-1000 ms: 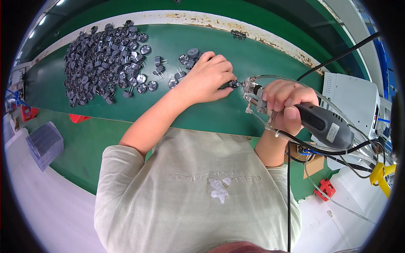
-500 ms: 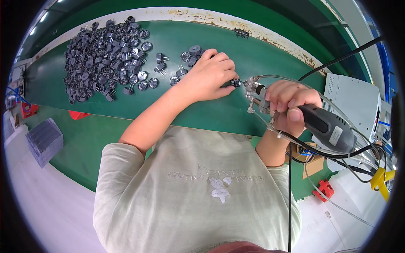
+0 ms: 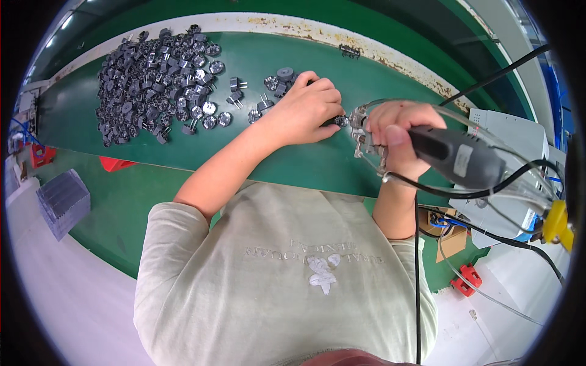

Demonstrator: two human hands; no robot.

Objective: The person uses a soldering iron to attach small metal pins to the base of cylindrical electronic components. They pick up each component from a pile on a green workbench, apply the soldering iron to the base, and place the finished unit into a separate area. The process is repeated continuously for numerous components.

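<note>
My left hand (image 3: 307, 111) is closed on a small dark round plug insert (image 3: 341, 121), pressed against the green table; the fingers hide most of the part. In my right hand (image 3: 400, 131) is a dark grey electric screwdriver (image 3: 456, 157), held roughly level. Its metal nose (image 3: 361, 130) meets the exposed end of the part; whether a screw sits there is too small to see. Thin clear tubes and a black cable run from the tool to the right. Several loose plug parts (image 3: 284, 74) with metal pins lie just beyond my left wrist.
A large heap of dark plug parts (image 3: 155, 85) covers the left of the green table (image 3: 256, 165), with a few (image 3: 235, 97) strayed beside it. A rusty white ledge (image 3: 403, 61) borders the far side. A light grey machine (image 3: 510, 137) stands at the right, and a black cable (image 3: 417, 274) hangs before me.
The screwdriver and my right hand have shifted slightly left and up, the tool blurred by motion. Its tubes and yellow fitting have swung. My left hand stays almost in place on the part.
</note>
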